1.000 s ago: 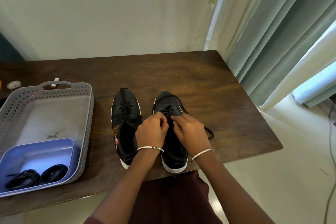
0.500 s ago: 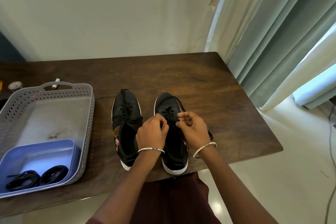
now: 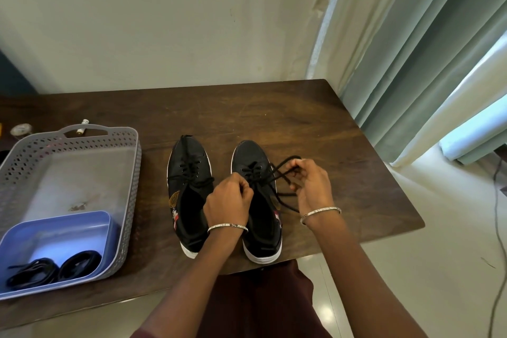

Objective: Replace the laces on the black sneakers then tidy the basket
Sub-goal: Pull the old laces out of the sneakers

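Two hands work the black lace (image 3: 276,173) at the top eyelets of the right sneaker (image 3: 251,152). The step looks like drawing the lace through or loosening it; which one cannot be told. To do it well, the pull should run level and steady, one strand at a time, while the other hand pins the shoe so it does not slide.

The right hand (image 3: 312,186) is curled closed and pinches a loop of lace drawn out to the right of the shoe. The left hand (image 3: 229,200) is closed like a fist over the tongue and grips the lace where the strands cross.

Just left of this shoe stands the left sneaker (image 3: 189,156), laced, its ends loose. Both rest near the front edge of a dark wooden tabletop (image 3: 301,123). Further left sits a grey perforated basket (image 3: 133,173) holding a blue tray (image 3: 55,228) with two coiled black laces (image 3: 55,269).
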Available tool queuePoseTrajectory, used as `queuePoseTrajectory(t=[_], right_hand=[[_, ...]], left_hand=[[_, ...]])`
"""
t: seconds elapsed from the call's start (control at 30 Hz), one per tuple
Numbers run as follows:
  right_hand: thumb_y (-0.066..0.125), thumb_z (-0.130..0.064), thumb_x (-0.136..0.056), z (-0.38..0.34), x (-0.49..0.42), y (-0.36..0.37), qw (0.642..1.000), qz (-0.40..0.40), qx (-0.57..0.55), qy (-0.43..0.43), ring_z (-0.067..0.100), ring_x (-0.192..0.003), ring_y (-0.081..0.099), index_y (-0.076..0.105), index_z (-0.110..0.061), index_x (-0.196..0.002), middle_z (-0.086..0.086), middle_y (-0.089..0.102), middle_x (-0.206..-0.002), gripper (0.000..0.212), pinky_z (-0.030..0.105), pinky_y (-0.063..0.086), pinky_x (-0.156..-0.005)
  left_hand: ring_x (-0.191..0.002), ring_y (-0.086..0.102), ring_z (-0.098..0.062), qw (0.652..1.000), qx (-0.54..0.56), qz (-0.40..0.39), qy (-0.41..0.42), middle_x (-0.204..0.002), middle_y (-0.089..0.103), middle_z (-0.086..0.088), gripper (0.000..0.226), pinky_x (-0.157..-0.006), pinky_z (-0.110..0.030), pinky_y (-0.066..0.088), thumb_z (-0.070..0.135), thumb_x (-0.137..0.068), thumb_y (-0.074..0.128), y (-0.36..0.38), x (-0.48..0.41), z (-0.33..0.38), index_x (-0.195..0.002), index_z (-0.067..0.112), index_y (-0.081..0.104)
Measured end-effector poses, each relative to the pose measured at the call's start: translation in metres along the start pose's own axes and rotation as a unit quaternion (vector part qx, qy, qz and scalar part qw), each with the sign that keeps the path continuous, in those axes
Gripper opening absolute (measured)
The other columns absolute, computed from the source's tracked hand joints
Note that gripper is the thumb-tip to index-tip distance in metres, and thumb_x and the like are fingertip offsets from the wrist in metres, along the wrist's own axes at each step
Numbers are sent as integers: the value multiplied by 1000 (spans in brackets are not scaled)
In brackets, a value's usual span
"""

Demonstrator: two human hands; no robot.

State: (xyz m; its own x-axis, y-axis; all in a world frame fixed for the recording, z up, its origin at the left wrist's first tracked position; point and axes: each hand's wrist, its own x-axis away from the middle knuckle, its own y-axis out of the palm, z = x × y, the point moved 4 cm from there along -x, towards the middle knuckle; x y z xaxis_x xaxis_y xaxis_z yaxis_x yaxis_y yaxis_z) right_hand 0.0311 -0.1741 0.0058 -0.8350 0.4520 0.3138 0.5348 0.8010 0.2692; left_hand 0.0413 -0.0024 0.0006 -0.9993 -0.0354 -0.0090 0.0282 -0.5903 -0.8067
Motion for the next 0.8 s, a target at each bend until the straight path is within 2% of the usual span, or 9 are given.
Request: queuePoseTrajectory(t=[0.13,0.2,0.3,0.43,0.53,0.6,0.63,0.73,0.8], right_hand=[[43,-18,-95,3,1,-3,993,-75,-32,90,21,-67,60,52,-14,-70,2,52,-61,27,33,40,-65],[44,-21,-95,7,1,-1,989,-105,-11,107,23,-62,58,53,-13,-69,3,49,-59,28,35,44,-70],[53,-14,-96,4,0,8,982,-149,96,63,18,-52,54,60,-8,-69,1,53,-54,28,27,45,-61],[56,-24,-101,3,0,21,915,-243,322,-17,6,-43,44,66,-10,-68,-9,47,-44,37,24,40,-54],[54,-32,-102,-10,4,22,923,-245,297,13,7,-40,40,63,-8,-66,-7,42,-42,44,23,37,-50],[57,-43,-98,-22,3,18,917,-222,331,-20,12,-42,46,64,-11,-67,-3,46,-44,46,25,40,-51],[62,-50,-92,-26,2,15,887,-216,403,-63,11,-46,52,66,-15,-68,-4,52,-48,43,25,44,-53],[75,-56,-78,-14,9,14,750,-220,611,-127,1,-58,61,64,-24,-72,-11,64,-61,34,23,53,-61],[76,-49,-80,0,20,19,715,-204,652,-150,4,-67,62,60,-27,-74,-12,63,-68,28,31,56,-71]], left_hand=[[-77,62,-17,1000,11,-2,6,-87,65,9,7,-55,-27,32,27,-94,57,0,0,-1,-89,25,61],[-81,64,-18,999,29,-8,14,-88,66,9,6,-58,-28,38,28,-94,57,0,-1,-2,-90,26,62],[-88,65,-14,995,79,-31,56,-96,69,11,12,-71,-33,51,29,-95,57,0,-9,2,-103,31,66],[-91,63,-15,988,28,-97,118,-98,62,9,17,-75,-36,54,37,-89,66,3,-16,12,-105,33,68],[-92,62,-15,991,20,-86,105,-97,62,9,10,-76,-33,51,30,-88,70,3,-18,13,-98,30,70],[-90,63,-12,993,40,-74,87,-94,64,12,5,-74,-30,49,29,-87,73,2,-18,11,-92,31,70],[-88,63,-10,993,46,-69,82,-93,65,13,5,-73,-29,49,30,-87,73,3,-17,11,-90,31,69],[-86,65,-8,994,78,-57,52,-89,68,13,5,-75,-32,52,31,-87,73,3,-15,7,-86,31,68],[-85,66,-9,993,100,-51,30,-85,69,13,7,-77,-33,54,30,-87,72,4,-15,4,-84,31,67]])
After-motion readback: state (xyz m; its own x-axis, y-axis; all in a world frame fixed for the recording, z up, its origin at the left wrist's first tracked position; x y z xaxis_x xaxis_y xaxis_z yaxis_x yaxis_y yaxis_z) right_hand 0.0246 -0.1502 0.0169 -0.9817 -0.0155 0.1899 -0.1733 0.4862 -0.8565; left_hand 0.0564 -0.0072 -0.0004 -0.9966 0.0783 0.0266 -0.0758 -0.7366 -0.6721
